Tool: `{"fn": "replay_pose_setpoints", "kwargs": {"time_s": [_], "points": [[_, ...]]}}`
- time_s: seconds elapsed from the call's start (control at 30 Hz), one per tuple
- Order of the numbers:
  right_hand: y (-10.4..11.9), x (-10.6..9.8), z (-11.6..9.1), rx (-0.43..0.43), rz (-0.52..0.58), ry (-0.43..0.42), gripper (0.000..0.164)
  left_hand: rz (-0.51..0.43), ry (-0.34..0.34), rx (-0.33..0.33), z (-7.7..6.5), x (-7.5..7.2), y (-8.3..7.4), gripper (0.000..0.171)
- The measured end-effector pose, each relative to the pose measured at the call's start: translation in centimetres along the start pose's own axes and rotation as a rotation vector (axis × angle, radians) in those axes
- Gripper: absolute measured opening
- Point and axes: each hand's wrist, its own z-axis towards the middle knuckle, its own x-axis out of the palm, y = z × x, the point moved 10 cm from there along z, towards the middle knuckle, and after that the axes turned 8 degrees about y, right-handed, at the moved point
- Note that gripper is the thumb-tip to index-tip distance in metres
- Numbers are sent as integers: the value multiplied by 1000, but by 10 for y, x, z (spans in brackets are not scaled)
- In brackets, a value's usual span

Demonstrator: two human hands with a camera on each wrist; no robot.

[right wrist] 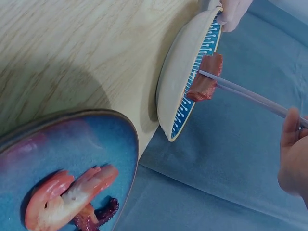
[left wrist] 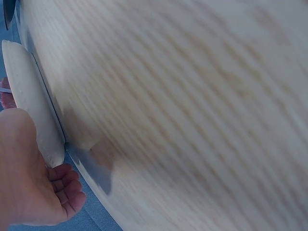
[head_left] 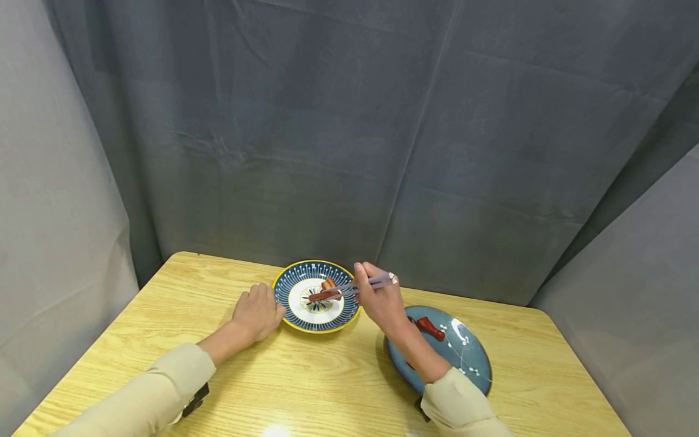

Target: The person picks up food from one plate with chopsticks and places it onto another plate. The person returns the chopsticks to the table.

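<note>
A pair of chopsticks [head_left: 377, 281] is in my right hand [head_left: 382, 303]. Their tips pinch a reddish-brown piece of meat [right wrist: 207, 79] over a shallow bowl [head_left: 314, 328] with a blue patterned rim and yellow edge. Behind that piece, an orange-and-white piece of food [head_left: 328, 284] shows in the bowl in the head view. My left hand [head_left: 259, 312] holds the bowl's left rim, its fingers curled in the left wrist view. Below my right forearm sits a blue plate [head_left: 474, 351] bearing a shrimp [right wrist: 72, 197] and a dark octopus tentacle [right wrist: 98, 214].
The wooden table [head_left: 306, 382] carries both dishes, the bowl near its back edge and the plate to the right. A grey curtain [head_left: 284, 133] hangs right behind the table. Pale cloth [head_left: 60, 200] hangs at either side.
</note>
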Motion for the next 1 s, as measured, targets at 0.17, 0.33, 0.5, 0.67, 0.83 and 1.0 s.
{"fn": "replay_pose_setpoints", "kwargs": {"time_s": [0.17,0.33,0.5,0.67,0.83,1.0], "points": [[3,-8,-2,-4,41,-14,36,-2,8,-6,0,0,0,29],[3,-18,-5,13,83,-37,36,4,12,-4,0,1,0,29],[6,-29,-9,11,123,-53,35,0,8,0,0,0,-1,29],[15,-38,-13,33,119,-67,37,-7,7,0,-1,-1,-1,29],[43,-52,-19,36,112,-96,34,-12,11,-4,0,1,0,29],[44,-64,-24,42,100,-151,35,-17,7,-4,0,1,1,28]]}}
